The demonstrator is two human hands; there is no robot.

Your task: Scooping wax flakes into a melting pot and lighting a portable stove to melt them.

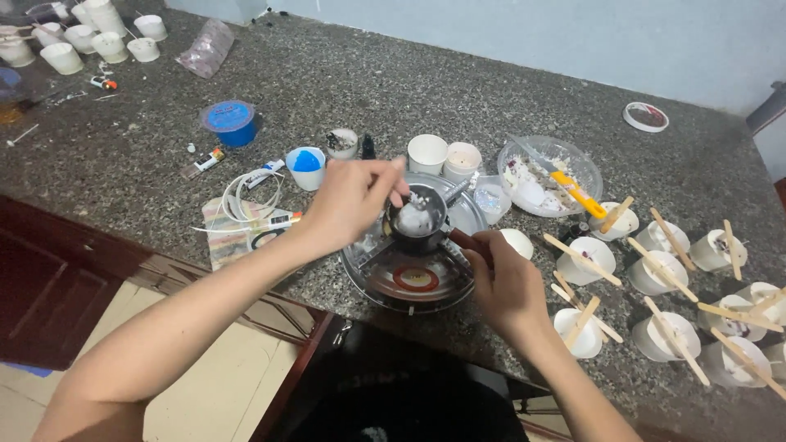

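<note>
left hand (348,200) pinches a stirrer over the small pot (417,221) on the round burner (413,270), mid worktop (409,98). right hand (503,282) wrapped on pot handle. best: stir slow w/ handle steady, no slosh.

This looks like a home kitchen turned into a small craft corner for candle making. The tabletop (508,98) is speckled dark granite set against a plain pale wall (573,33), with dark wooden cabinet fronts (57,278) below at lower left and beige floor tiles (205,385) beside them. A small round burner (409,270) sits near the front edge with a little melting pot (417,221) on it. At right stand many white cups (655,278) with wooden sticks (675,340) laid across them; more cups (82,37) are at upper left.
</note>
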